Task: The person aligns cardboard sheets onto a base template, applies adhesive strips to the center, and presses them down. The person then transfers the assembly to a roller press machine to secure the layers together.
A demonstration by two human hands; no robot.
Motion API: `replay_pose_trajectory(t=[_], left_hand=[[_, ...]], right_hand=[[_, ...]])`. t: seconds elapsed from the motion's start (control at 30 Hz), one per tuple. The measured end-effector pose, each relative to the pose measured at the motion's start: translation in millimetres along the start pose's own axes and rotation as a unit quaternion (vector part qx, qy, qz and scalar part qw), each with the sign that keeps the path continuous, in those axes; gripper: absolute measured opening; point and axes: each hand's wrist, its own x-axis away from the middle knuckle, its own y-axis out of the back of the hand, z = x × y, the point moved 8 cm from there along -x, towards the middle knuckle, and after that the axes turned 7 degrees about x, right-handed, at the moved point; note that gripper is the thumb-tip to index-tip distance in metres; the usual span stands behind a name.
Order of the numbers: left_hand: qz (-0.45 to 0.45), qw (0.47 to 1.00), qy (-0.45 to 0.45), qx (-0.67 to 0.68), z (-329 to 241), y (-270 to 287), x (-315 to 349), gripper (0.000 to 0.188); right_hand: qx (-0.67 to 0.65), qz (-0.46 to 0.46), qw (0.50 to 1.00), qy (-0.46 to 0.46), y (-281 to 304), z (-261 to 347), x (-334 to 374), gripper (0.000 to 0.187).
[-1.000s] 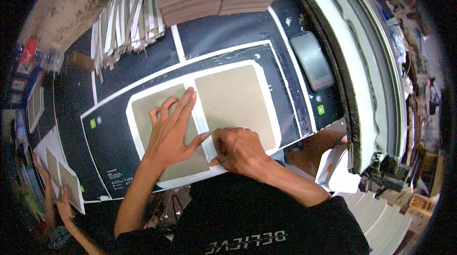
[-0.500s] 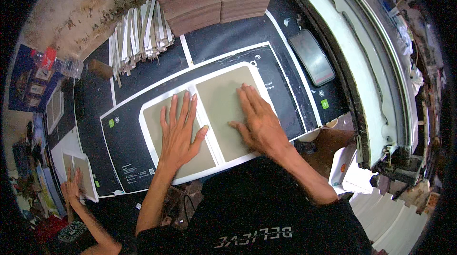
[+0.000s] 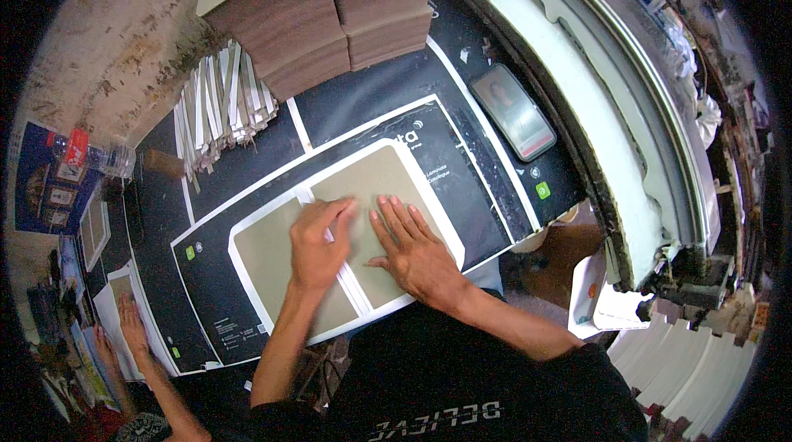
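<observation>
A book cover [image 3: 276, 265] lies in front of me: two beige-grey boards on a white sheet, with a narrow white strip [image 3: 351, 289] between them and a white margin around. My right hand [image 3: 417, 260] rests flat on the right board, fingers spread. Over the middle strip, my left hand [image 3: 320, 244] is curled closed, its fingertips slightly blurred. A pale sliver shows by its fingers, but whether it is held or part of the strip is unclear. Beneath the cover is a large black printed sheet [image 3: 202, 289] with white edges.
Tall stacks of grey board [image 3: 285, 46] stand at the back, beside a bundle of white strips [image 3: 223, 104]. A phone [image 3: 513, 112] lies at the right, near a long pale machine bed [image 3: 610, 104]. At the far left, another person's hand [image 3: 132, 326] is on a similar board.
My left hand has lifted from flat on the left board and curled over the middle strip. My right hand stays flat on the right board. The whole view has shifted somewhat.
</observation>
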Motion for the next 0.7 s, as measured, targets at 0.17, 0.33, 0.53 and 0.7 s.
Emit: replay_pose_trajectory(t=[0.17,0.33,0.53,0.7], left_hand=[[-0.113,0.968,0.124,0.188,-11,-14,2,0.012],[-0.175,0.637,0.294,0.691,-44,-49,13,0.012],[0.005,0.851,0.277,0.446,-28,-49,23,0.029],[-0.012,0.994,0.055,0.091,-3,-22,-48,0.024]], right_hand=[[-0.188,0.010,0.980,-0.069,16,-26,-2,0.056],[-0.385,-0.160,0.907,-0.062,81,-18,-4,0.048],[-0.520,-0.073,0.841,-0.127,66,-44,-17,0.043],[-0.203,-0.131,0.965,-0.098,68,-112,-77,0.030]])
